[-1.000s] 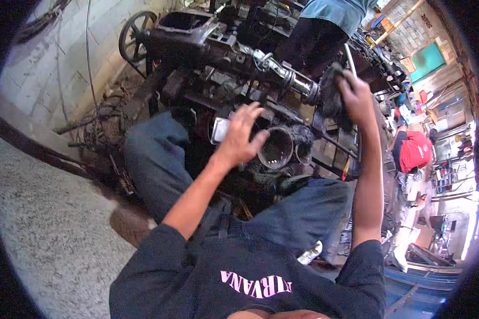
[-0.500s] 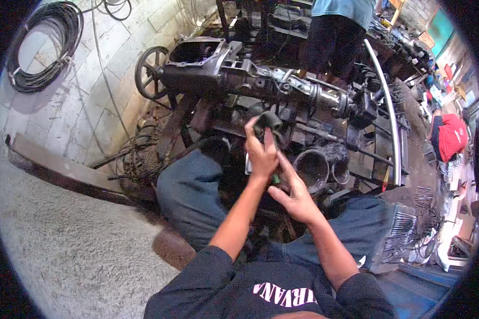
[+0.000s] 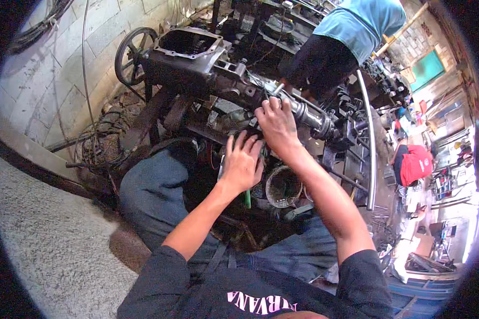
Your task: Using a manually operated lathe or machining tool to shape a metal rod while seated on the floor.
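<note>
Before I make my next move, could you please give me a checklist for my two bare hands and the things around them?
1. Bare left hand, secure hold: cannot tell; whatever lies under its fingers is hidden.
2. Bare right hand, secure hold: cannot tell; its fingers curl beside the shiny cylindrical metal part, but their grip is hidden.
3. Long silver metal bar, clear of both hands: ok.
4. Round metal container, mouth covered: not ok; it is open.
5. Co-worker in the light blue shirt, hands in sight: not ok; neither shows.
</note>
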A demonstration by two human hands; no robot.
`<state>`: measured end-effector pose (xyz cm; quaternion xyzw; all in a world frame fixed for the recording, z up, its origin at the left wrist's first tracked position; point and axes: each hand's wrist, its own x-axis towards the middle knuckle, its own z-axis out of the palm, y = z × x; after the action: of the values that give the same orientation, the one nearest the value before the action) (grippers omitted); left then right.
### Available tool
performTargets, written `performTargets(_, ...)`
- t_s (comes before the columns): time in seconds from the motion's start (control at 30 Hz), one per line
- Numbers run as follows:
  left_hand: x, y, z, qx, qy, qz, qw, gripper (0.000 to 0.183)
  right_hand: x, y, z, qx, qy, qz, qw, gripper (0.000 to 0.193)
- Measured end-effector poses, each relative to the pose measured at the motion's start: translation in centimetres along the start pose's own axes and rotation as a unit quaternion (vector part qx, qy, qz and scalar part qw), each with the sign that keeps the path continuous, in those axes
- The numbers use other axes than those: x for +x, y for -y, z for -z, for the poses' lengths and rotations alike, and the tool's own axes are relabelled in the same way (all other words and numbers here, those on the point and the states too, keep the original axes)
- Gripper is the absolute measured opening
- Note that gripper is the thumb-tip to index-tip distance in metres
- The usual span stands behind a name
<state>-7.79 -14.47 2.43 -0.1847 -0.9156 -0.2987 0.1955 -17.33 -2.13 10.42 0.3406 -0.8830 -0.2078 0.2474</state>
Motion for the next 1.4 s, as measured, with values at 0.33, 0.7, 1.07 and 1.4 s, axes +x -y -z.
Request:
performTargets(0.33, -3.1, 2.5, -0.7, -0.031, 0.047, 0.112, 0.992, 0.062, 4.9, -9.9, 9.5, -0.006, 0.040, 0.183, 0.982, 0.015)
performTargets(0.7, 8.8, 16.2, 17.4, -0.084, -0.471, 0.176, 0.860, 0.036, 12.9, -24.2, 19.2, 0.027, -0.155, 0.066, 0.985, 0.017)
performTargets(1.07, 15.8, 37.7, 25.5, 0.233, -0.165, 0.370, 0.884, 0.058, 24.4, -11.0, 13.4, -0.064, -0.102, 0.201, 0.972, 0.024)
performTargets(1.4, 16.1, 39.2, 23.9, 0.230, -0.155, 0.327, 0.903, 0.048, 33.1, -3.2, 18.1, -0.078, 0.057, 0.150, 0.984, 0.028)
